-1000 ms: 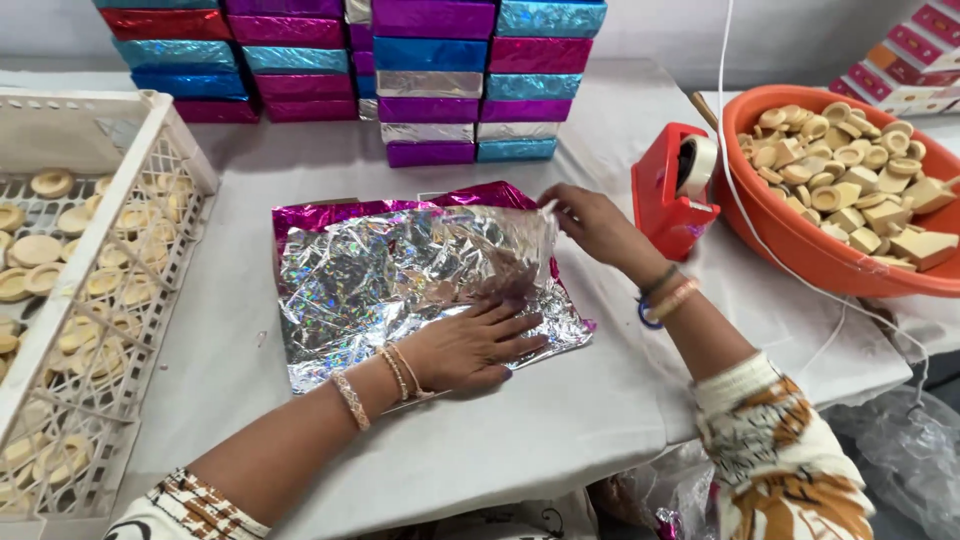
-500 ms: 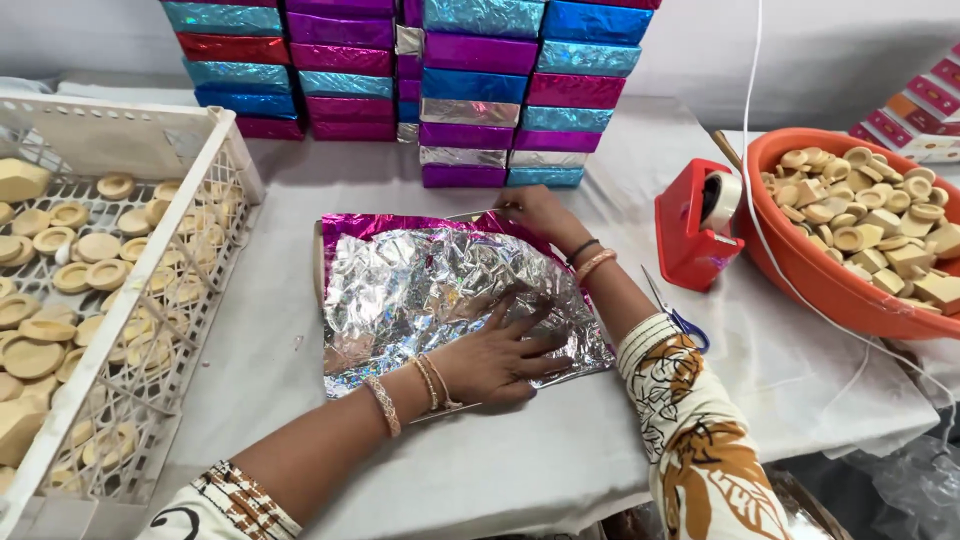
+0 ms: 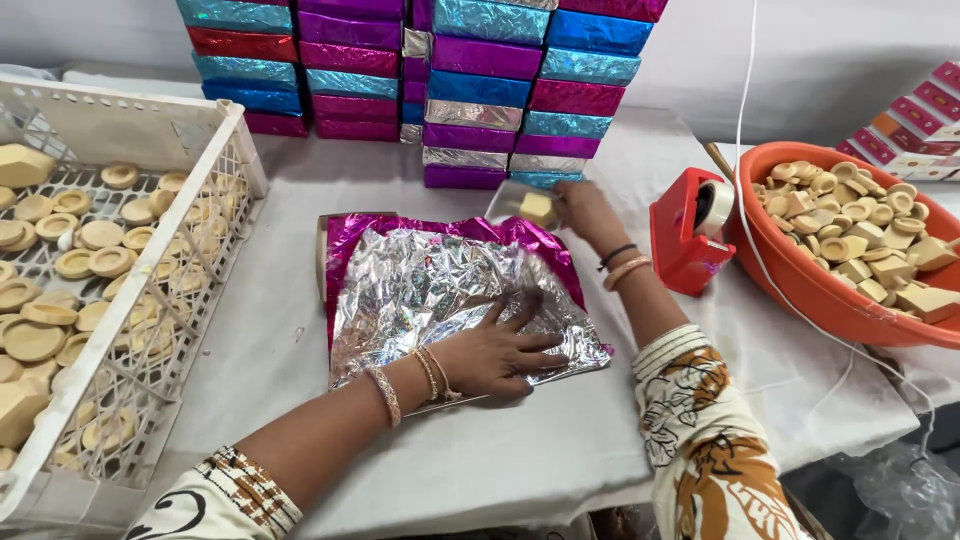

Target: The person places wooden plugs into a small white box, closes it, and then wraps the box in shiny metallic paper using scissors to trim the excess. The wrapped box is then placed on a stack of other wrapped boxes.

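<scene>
A crinkled silver foil sheet (image 3: 430, 290) with a magenta edge lies flat on the white table. My left hand (image 3: 495, 355) presses down on its near right part, fingers spread. My right hand (image 3: 580, 205) reaches past the sheet's far right corner and grips a small beige block (image 3: 538, 207) with a piece of clear film over it, just in front of the stack of wrapped boxes.
Shiny wrapped boxes (image 3: 480, 90) in blue, magenta, red and silver are stacked at the back. A white plastic crate (image 3: 235, 150) of round beige pieces stands at the left. A red tape dispenser (image 3: 690, 230) and an orange basin (image 3: 800, 290) of beige pieces sit at the right.
My right hand has moved from the sheet's far right edge to just beyond it and now holds a beige block. My left hand stays pressed on the foil. The view has shifted closer.
</scene>
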